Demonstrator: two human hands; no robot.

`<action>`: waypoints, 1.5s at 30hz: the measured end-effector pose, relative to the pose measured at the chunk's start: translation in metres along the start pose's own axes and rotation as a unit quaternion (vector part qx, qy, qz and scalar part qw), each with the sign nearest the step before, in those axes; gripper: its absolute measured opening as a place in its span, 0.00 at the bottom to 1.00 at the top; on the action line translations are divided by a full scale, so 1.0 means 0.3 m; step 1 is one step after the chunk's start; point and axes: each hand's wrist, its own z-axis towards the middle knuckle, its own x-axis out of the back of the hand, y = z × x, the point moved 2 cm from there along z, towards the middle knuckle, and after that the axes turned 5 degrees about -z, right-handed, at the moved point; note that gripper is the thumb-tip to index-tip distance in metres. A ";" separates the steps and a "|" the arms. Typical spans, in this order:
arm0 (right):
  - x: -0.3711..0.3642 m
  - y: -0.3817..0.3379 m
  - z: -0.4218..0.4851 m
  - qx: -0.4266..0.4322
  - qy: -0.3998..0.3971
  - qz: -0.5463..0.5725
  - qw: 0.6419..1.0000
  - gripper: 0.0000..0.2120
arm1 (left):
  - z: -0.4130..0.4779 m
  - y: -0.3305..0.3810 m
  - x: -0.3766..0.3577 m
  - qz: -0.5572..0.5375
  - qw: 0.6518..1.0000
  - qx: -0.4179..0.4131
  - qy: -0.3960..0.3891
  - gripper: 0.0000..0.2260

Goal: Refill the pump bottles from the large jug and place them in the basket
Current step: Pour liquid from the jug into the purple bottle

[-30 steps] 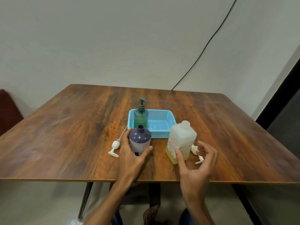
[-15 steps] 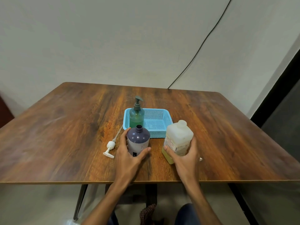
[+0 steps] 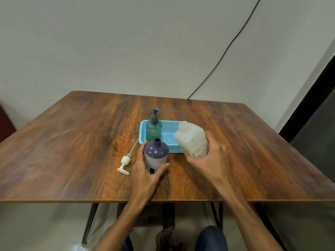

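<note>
Fingers (image 3: 211, 140) of the right hand (image 3: 213, 160) grip the tilted jug (image 3: 192, 138). The left hand (image 3: 145, 173) clasps the open bottle (image 3: 155, 154).

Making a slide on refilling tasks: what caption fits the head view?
Left hand grips the open purple bottle while the right hand holds the jug tilted toward it, before the blue basket.

You had one view, worn on your head, facing forward and down across the wooden table (image 3: 72, 160) from its near edge. It sat close: both forearms entered from the bottom of frame, and your left hand (image 3: 145, 173) round the purple bottle (image 3: 156, 153) and right hand (image 3: 212, 158) round the large jug (image 3: 192, 140) fell just below centre. The wide lens took in the wall (image 3: 126, 51) behind and the floor (image 3: 45, 223) beneath.
</note>
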 end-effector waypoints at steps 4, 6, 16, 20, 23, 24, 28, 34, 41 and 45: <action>0.016 -0.038 0.030 0.056 -0.056 -0.132 0.988 0.39 | 0.001 -0.002 0.000 0.008 1.000 0.006 -0.001 0.43; 0.016 -0.052 0.039 0.075 -0.080 -0.181 0.977 0.41 | 0.001 -0.002 0.001 0.007 1.000 0.012 -0.002 0.44; 0.039 -0.094 0.077 0.108 -0.104 -0.273 0.950 0.40 | 0.007 -0.022 0.001 -0.010 1.000 0.012 -0.014 0.44; 0.028 -0.081 0.094 0.121 -0.088 -0.303 0.941 0.39 | 0.010 -0.021 -0.001 -0.015 1.000 0.008 -0.015 0.44; 0.029 -0.087 0.104 0.133 -0.079 -0.318 0.935 0.38 | 0.010 -0.020 -0.001 -0.018 1.000 0.005 -0.018 0.44; 0.031 -0.091 0.104 0.134 -0.076 -0.321 0.934 0.39 | 0.009 -0.020 0.000 -0.019 1.000 0.006 -0.019 0.44; 0.031 -0.101 0.105 0.138 -0.074 -0.331 0.931 0.39 | 0.008 -0.014 0.001 -0.017 1.000 0.007 -0.020 0.45; 0.038 -0.104 0.106 0.140 -0.088 -0.331 0.929 0.39 | 0.006 -0.004 0.001 -0.033 0.999 -0.002 -0.025 0.45; 0.044 -0.107 0.110 0.136 -0.096 -0.334 0.928 0.39 | 0.006 0.001 0.001 -0.038 0.999 -0.005 -0.033 0.45; 0.046 -0.103 0.112 0.140 -0.088 -0.342 0.925 0.38 | 0.006 0.002 0.000 -0.037 0.999 -0.008 -0.036 0.44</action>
